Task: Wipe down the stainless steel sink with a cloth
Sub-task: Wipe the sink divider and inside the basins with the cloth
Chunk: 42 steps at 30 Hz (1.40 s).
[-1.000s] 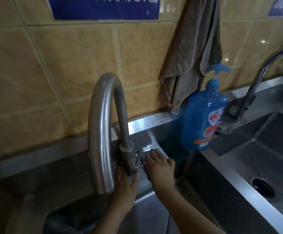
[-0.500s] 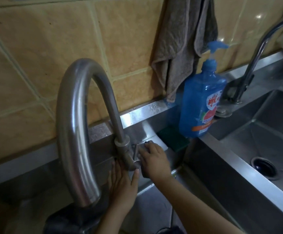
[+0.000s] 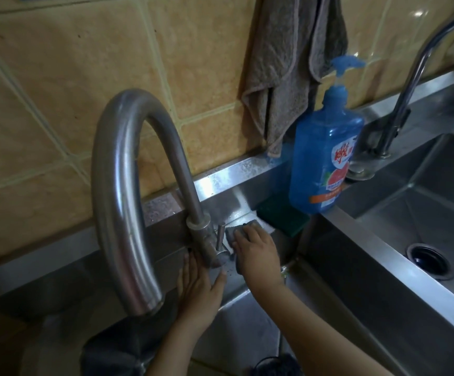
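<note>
A big curved steel faucet [image 3: 120, 185] rises from the back ledge of the stainless steel sink [image 3: 236, 202]. My right hand [image 3: 255, 251] presses a small grey cloth [image 3: 231, 234] flat on the ledge just right of the faucet's lever [image 3: 220, 236]; most of the cloth is hidden under my palm. My left hand [image 3: 198, 289] rests open against the ledge at the faucet's base, fingers straight and thumb spread.
A blue pump bottle of dish soap [image 3: 326, 161] stands on the divider, with a dark green sponge [image 3: 282, 215] in front of it. A brown towel [image 3: 288, 63] hangs on the tiled wall. The right basin has a drain [image 3: 429, 260] and a second faucet [image 3: 404, 104].
The view has shifted slightly down and closer. My right hand with the cloth stays by the faucet lever, sliding a little along the ledge. The left hand keeps its place at the base.
</note>
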Tool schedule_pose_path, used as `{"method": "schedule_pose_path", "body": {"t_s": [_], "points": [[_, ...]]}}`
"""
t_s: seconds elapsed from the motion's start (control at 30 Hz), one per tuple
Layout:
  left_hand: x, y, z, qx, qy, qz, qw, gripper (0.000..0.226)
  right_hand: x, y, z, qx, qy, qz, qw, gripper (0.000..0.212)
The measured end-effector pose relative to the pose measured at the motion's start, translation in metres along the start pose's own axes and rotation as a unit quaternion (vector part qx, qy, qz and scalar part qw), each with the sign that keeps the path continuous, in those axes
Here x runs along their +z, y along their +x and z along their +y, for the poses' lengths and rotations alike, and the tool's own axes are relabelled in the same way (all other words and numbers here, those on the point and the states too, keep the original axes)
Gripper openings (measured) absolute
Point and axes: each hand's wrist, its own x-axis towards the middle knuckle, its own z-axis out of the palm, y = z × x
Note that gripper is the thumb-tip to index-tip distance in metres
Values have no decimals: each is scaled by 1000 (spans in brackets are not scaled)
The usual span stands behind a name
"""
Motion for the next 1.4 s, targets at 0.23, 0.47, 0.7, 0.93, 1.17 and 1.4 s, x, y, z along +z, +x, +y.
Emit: {"method": "schedule_pose_path", "body": {"t_s": [0.23, 0.47, 0.7, 0.93, 1.17, 1.4], "points": [[-2, 0, 1, 7, 2, -10, 1000, 79, 2, 0, 0, -51, 28, 2, 998, 12], [-12, -4, 6, -4, -24, -46, 999, 80, -2, 24, 12, -44, -20, -53, 997, 35], [-13, -5, 9, 0, 0, -42, 999, 81, 4, 5, 7, -27, -44, -42, 998, 33], [-16, -8, 11, 6, -21, -49, 999, 81, 0, -2, 4, -8, 15, -16, 1000, 24], [-18, -7, 10, 7, -4, -60, 998, 83, -17, 21, 10, -24, -69, -60, 996, 46], [-12, -6, 7, 7, -1, -40, 999, 86, -1, 15, 17, 12, -31, -64, 997, 37]]}}
